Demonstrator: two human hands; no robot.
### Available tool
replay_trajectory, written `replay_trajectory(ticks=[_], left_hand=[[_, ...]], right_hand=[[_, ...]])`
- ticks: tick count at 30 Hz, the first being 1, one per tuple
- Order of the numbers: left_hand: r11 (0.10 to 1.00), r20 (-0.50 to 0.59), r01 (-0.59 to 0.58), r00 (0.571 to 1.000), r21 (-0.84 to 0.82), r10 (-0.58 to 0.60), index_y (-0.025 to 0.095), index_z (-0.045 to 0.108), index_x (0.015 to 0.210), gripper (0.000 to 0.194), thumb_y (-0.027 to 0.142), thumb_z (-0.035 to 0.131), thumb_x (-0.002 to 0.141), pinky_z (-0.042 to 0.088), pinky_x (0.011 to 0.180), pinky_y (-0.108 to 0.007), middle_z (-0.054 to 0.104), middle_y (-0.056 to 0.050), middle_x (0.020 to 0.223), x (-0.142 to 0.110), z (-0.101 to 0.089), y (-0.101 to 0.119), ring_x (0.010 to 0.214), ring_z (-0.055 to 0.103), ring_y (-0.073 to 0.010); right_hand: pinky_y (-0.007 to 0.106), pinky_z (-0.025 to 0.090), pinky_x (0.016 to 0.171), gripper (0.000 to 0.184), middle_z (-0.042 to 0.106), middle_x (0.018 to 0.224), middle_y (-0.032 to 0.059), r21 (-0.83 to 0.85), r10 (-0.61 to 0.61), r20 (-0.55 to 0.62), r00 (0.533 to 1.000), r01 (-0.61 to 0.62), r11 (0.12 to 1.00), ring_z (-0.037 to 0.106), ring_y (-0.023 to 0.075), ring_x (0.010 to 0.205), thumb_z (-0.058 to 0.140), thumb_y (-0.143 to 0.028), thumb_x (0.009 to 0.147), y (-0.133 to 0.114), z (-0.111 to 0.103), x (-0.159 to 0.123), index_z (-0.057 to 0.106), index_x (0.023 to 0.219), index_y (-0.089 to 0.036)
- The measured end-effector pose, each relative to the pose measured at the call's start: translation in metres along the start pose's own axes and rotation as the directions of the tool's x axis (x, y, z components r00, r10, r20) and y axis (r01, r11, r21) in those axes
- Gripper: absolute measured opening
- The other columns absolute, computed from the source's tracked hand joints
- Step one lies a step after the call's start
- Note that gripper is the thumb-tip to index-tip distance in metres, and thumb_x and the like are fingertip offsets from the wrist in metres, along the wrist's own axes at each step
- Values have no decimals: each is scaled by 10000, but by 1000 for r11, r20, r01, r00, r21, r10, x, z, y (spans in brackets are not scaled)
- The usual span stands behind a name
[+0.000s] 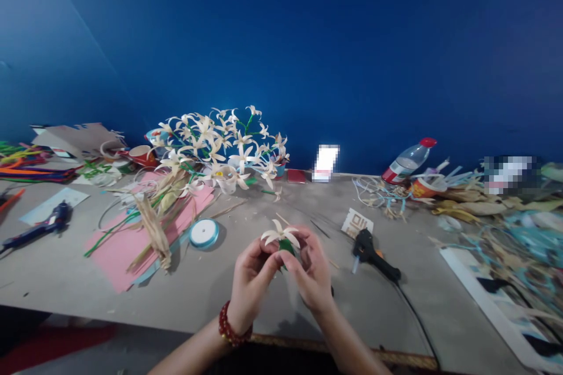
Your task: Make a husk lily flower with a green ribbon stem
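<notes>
Between my two hands is a handmade flower (280,234) with pale cream petals spread outward and a green base below them. My left hand (255,269), with a red bead bracelet at the wrist, pinches the green base from the left. On the other side my right hand (313,272) closes round the same base, thumb against it. Both thumbs meet near the bottom of the flower, and the fingers behind it are partly hidden. A bunch of similar cream flowers (215,140) on green stems stands at the back of the table, beyond my hands.
A black glue gun (373,255) lies to the right, its cord trailing to the front edge. Left are a ribbon spool (203,234), pink paper (112,255), dried husks (152,228) and a blue glue gun (55,220). A tilted bottle (409,161) and power strip (484,304) are at right.
</notes>
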State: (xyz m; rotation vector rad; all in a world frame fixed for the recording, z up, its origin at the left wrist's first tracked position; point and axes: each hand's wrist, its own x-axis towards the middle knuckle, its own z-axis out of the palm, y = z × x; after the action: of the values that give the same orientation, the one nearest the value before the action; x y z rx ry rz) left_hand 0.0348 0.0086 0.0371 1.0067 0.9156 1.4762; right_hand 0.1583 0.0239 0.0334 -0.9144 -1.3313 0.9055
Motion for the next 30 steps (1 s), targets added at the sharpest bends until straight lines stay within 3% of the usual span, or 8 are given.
replay_trajectory(ticks=[6, 11, 23, 27, 30], left_hand=[[986, 29, 125, 992, -106, -123, 150, 632, 767, 164, 280, 724, 805, 476, 671, -216, 607, -14, 780, 8, 0, 2, 712, 534, -114], [991, 30, 116, 993, -64, -114, 152, 641, 784, 167, 289, 737, 792, 481, 670, -212, 623, -11, 785, 6, 3, 1, 708, 543, -111], [952, 61, -124, 992, 280, 111, 154, 634, 806, 128, 270, 648, 857, 488, 757, -275, 612, -44, 819, 3, -2, -3, 781, 570, -164], [977, 66, -66, 996, 203, 54, 153, 639, 809, 131, 276, 666, 846, 494, 740, -261, 625, -41, 823, 4, 0, 0, 772, 574, -158], [997, 72, -3, 997, 76, -3, 154, 641, 785, 136, 273, 686, 834, 499, 729, -244, 626, -27, 808, 5, 2, 1, 761, 568, -143]], right_hand=[[406, 477, 951, 183, 590, 1132, 86, 24, 20, 44, 999, -21, 1000, 559, 263, 1119, 634, -266, 855, 7, -8, -4, 633, 1035, -231], [339, 506, 861, 159, 602, 1023, 54, 115, 128, 49, 991, -133, 984, 602, 226, 978, 641, -299, 851, 6, -7, 0, 647, 994, -229], [310, 494, 804, 59, 589, 911, 32, 21, 58, 48, 997, -59, 998, 596, 198, 864, 596, -270, 878, -5, -1, 8, 626, 871, -220], [322, 500, 824, 92, 603, 1003, 51, 73, 104, 52, 993, -108, 992, 606, 218, 927, 633, -281, 845, -4, -3, 5, 651, 916, -225], [313, 507, 775, 166, 647, 945, 45, 166, 199, 57, 978, -206, 964, 619, 212, 875, 645, -296, 831, -3, -3, 4, 634, 982, -228]])
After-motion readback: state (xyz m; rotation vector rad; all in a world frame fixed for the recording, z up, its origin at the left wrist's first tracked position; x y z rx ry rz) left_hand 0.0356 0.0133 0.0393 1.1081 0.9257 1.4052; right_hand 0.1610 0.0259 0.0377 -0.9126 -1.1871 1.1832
